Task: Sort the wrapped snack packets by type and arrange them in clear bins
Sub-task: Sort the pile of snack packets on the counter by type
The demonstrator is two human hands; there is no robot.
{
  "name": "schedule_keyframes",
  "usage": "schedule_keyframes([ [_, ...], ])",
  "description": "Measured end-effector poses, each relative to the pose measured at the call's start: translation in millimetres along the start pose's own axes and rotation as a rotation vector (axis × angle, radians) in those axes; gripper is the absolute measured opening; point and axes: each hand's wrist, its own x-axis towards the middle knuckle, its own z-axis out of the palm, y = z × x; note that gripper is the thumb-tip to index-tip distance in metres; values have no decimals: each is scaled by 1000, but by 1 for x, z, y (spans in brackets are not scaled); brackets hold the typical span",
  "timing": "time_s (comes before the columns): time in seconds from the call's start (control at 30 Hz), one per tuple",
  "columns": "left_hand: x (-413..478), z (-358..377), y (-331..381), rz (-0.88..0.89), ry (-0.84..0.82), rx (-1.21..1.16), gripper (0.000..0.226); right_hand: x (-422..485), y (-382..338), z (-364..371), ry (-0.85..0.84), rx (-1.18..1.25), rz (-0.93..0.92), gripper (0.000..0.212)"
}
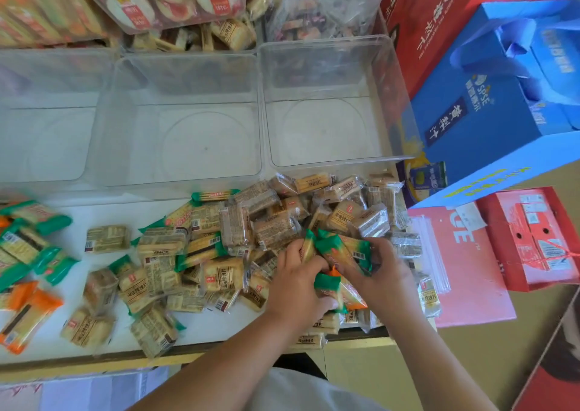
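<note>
Here, your left hand (pixel 295 285) and right hand (pixel 381 274) each gripped green packets (pixel 332 245) over the pile (pixel 238 238) at the right of the white table (pixel 103 212). Clear bins (pixel 194 140) stood just behind the pile. The blue box (pixel 489 121) to the right read "SPSE" and "黄梨汁". The print on the packets was too blurred to read.

Bright, even light; wide-angle bending and motion blur toward the edges.
</note>
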Motion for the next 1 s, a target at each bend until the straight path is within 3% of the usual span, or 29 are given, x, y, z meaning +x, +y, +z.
schedule_keyframes([
  [0.13,-1,-8,-5,-16,12,-85,46,4,-14,1,-15,-102,30,54],
  [0.23,1,-14,-4,-72,-81,-57,72,-1,-25,-11,-35,101,23,46],
  [0.33,7,-16,3,-83,-217,25,80,-8,-31,-38,54,317,-13,36],
  [0.4,12,-16,10,-90,-282,93,74,-13,-25,-54,105,374,-13,32],
  [0.53,19,-13,18,-106,-233,87,52,-28,1,-56,160,409,72,28],
  [0.7,12,-19,6,-58,-88,-46,35,-57,15,-42,171,528,153,27],
  [0.77,3,-32,-2,-25,-12,-97,40,-65,16,-36,152,593,178,30],
  [0.87,-15,-57,-7,-1,66,-212,65,-72,9,-24,86,738,206,30],
  [1.0,-37,-80,10,-282,105,-753,74,-77,-10,1,44,612,190,33],
])
